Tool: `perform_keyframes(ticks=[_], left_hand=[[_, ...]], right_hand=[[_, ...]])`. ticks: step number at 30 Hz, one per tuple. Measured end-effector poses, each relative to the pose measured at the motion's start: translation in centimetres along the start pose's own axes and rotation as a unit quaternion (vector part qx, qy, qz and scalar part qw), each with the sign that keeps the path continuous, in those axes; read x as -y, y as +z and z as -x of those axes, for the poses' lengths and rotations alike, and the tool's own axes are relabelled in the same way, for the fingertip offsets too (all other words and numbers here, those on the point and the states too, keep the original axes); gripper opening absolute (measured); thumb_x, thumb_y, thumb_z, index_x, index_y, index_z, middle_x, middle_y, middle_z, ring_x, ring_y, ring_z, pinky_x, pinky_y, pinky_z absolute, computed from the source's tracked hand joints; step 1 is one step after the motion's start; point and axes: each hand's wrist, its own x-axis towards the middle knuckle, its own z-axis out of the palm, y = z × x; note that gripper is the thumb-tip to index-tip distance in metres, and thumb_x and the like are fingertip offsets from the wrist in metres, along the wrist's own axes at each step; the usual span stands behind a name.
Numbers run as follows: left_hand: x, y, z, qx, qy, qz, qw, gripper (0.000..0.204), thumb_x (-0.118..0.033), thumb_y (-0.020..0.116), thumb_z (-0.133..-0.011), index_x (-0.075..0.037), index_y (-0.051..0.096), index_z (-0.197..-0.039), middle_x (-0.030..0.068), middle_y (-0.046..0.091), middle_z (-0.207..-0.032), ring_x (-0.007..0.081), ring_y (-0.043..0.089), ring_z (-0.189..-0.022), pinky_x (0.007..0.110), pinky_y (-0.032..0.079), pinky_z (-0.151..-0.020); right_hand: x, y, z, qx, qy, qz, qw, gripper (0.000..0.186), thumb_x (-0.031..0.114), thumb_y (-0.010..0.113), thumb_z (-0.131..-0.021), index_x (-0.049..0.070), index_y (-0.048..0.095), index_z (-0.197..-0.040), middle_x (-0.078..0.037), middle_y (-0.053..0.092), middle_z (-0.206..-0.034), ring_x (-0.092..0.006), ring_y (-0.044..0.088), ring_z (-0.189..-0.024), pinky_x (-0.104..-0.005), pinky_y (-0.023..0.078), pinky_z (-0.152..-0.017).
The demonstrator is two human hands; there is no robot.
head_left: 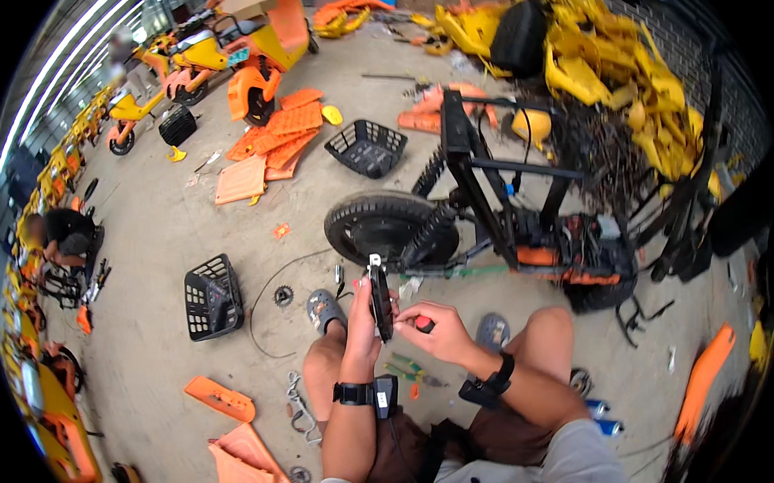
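My left hand (362, 322) is closed round a narrow black part (381, 303), held upright with a silver metal piece at its top end. Close against its right side is my right hand (444, 329), fingers curled round a screwdriver (424, 324) of which only the red and black handle end shows. The screwdriver's tip is hidden, so contact with the black part cannot be made out. Just beyond my hands stands a stripped black scooter frame (484, 190) with its wheel (387, 229) and coil springs. Green-handled pliers (411, 372) lie on the floor below my hands.
Black baskets (214, 299) (365, 148) lie on the floor left and ahead. Orange panels (279, 137) and a cable (268, 288) are scattered about. Yellow body parts (619, 70) are heaped at the far right. Scooters (257, 46) stand far left, where another person (68, 234) crouches.
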Motion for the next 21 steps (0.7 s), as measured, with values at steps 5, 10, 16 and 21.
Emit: perform_keyframes(ticks=[5, 10, 16, 21], left_hand=[[0.0, 0.7, 0.2, 0.01, 0.015, 0.0, 1.0, 0.061, -0.057, 0.034, -0.101, -0.003, 0.061, -0.093, 0.0064, 0.061, -0.071, 0.0153, 0.057, -0.061, 0.029, 0.046, -0.055], [0.4, 1.7, 0.0, 0.018, -0.02, -0.002, 1.0, 0.06, -0.057, 0.035, -0.101, -0.003, 0.062, -0.093, 0.0061, 0.061, -0.072, 0.015, 0.057, -0.062, 0.029, 0.046, -0.056], [2.3, 0.7, -1.5, -0.025, -0.046, -0.048, 0.998, 0.05, -0.054, 0.043, -0.1, -0.007, 0.061, -0.09, 0.004, 0.061, -0.076, 0.0116, 0.055, -0.065, 0.027, 0.044, -0.059], [2.8, 1.0, -1.7, -0.045, -0.023, -0.061, 0.997, 0.044, -0.052, 0.047, -0.098, -0.01, 0.057, -0.094, 0.0053, 0.061, -0.079, 0.0118, 0.054, -0.062, 0.027, 0.042, -0.056]], right_hand=[[0.9, 0.1, 0.1, -0.002, -0.028, 0.076, 0.997, 0.018, 0.005, 0.074, -0.078, 0.002, 0.069, -0.095, -0.009, 0.067, -0.081, -0.0211, 0.066, -0.069, -0.0301, 0.053, -0.065], [0.3, -1.0, 0.0, -0.003, -0.084, 0.173, 0.981, 0.017, 0.01, 0.074, -0.077, 0.005, 0.07, -0.093, -0.007, 0.068, -0.081, -0.0226, 0.065, -0.063, -0.0322, 0.053, -0.058], [-0.6, -1.1, 0.0, 0.002, -0.137, 0.257, 0.957, 0.012, 0.016, 0.07, -0.082, 0.011, 0.068, -0.092, -0.009, 0.067, -0.077, -0.0284, 0.066, -0.064, -0.0384, 0.053, -0.057], [-1.1, -0.6, 0.2, 0.0, -0.15, 0.27, 0.951, 0.01, 0.013, 0.069, -0.08, 0.01, 0.066, -0.088, -0.008, 0.067, -0.075, -0.0281, 0.066, -0.063, -0.0377, 0.053, -0.056]])
